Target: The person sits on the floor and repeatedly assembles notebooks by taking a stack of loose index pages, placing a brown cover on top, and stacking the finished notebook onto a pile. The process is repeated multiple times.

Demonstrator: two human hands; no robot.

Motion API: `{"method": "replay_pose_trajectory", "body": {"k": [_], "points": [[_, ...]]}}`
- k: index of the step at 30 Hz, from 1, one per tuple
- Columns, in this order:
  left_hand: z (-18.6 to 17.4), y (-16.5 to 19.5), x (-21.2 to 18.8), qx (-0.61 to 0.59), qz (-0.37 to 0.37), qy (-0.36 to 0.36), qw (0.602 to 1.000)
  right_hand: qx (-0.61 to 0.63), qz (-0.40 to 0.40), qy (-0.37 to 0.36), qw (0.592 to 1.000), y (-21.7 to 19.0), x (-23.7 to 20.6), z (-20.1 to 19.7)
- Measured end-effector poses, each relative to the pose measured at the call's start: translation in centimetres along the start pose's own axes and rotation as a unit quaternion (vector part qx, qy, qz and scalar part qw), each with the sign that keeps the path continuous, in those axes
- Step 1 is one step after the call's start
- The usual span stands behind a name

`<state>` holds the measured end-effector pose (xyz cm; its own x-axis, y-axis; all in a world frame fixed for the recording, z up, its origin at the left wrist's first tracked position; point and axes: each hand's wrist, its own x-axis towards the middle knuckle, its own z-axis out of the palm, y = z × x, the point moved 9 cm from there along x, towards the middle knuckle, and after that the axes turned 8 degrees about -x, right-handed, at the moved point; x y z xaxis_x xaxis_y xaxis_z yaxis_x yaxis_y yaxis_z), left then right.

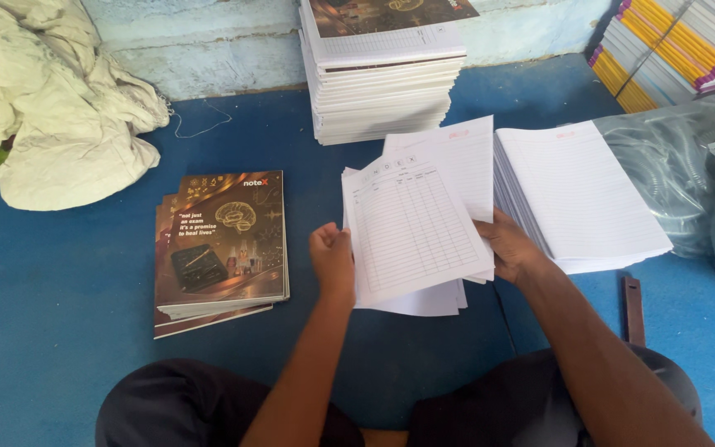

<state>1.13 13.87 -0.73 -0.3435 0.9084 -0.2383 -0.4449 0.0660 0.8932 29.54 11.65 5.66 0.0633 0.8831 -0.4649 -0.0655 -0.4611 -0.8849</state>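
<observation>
Both my hands hold a bundle of white printed sheets (414, 228) above the blue floor; its top sheet carries a ruled table. My left hand (332, 258) grips the bundle's left edge. My right hand (512, 246) grips its right edge, fingers under the sheets. Just right of it lies a thick stack of lined white pages (585, 194). To the left, a small pile of dark brown covers (221, 244) with a brain picture rests on the floor.
A tall stack of bound notebooks (382, 74) stands against the pale wall. Yellow-and-purple-edged notebooks (672, 45) pile at the top right. Crumpled cream cloth (51, 108) lies top left, clear plastic wrap (688, 157) at right. A dark flat bar (632, 308) lies by my right knee.
</observation>
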Motion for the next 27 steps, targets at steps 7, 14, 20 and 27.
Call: {"method": "replay_pose_trajectory", "body": {"k": [7,14,20,27], "points": [[0.4,-1.8,0.5,-0.028,-0.141,-0.084,0.986,-0.047,0.001,-0.036,0.998,0.1,0.1,0.8],[1.8,-1.6,0.2,-0.033,-0.193,-0.081,0.977,-0.083,0.01,-0.035,0.996,0.0,-0.5,1.2],[2.8,-0.3,0.5,-0.032,-0.18,-0.094,0.979,-0.091,0.007,-0.041,0.995,-0.4,-0.9,1.7],[3.3,1.3,1.0,-0.057,-0.179,-0.096,0.978,-0.133,0.032,-0.033,0.99,-0.1,-1.3,1.7]]}}
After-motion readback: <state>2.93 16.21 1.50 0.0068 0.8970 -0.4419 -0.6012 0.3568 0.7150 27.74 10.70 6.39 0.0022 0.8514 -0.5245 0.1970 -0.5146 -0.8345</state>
